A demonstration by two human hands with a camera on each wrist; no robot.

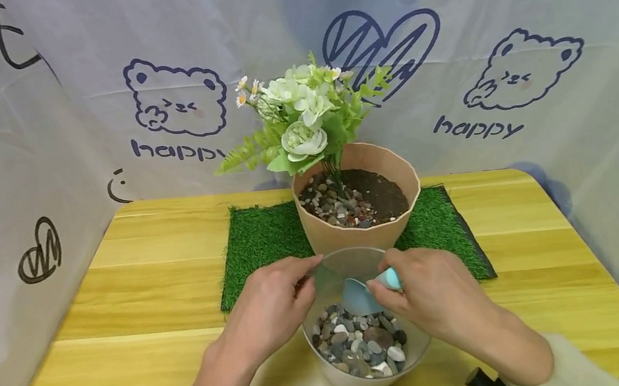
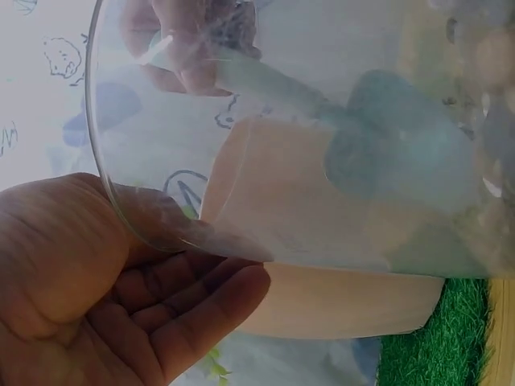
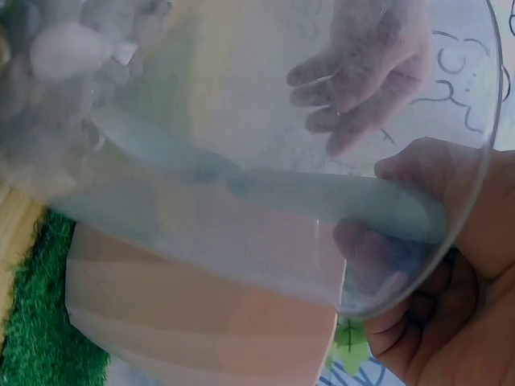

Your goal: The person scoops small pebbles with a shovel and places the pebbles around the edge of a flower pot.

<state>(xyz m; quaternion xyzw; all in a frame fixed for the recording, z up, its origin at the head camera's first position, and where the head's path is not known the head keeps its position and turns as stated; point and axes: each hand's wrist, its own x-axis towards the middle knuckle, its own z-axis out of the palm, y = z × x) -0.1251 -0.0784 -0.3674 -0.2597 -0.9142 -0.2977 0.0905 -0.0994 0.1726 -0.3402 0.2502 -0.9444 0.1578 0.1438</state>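
A clear plastic tub [image 1: 354,383] with grey, white and brown pebbles [image 1: 359,345] in its bottom stands at the front of the table. My left hand [image 1: 271,305] pinches its far left rim; in the left wrist view the rim [image 2: 100,161] passes between thumb and fingers. With my right hand [image 1: 434,284] I hold a small light-blue trowel [image 1: 358,298] by its handle, inside the tub. Its blade points down at the pebbles, and the right wrist view shows the tip against them. Whether any pebbles lie on the blade, I cannot tell.
Right behind the tub is a peach flowerpot [image 1: 349,237] with dark soil [image 1: 384,192], more pebbles [image 1: 325,200] and white-green flowers [image 1: 304,137]. Beneath it lies an artificial grass mat [image 1: 261,233] on the wooden table [image 1: 125,327]. Printed curtains [image 1: 260,20] hang around the table.
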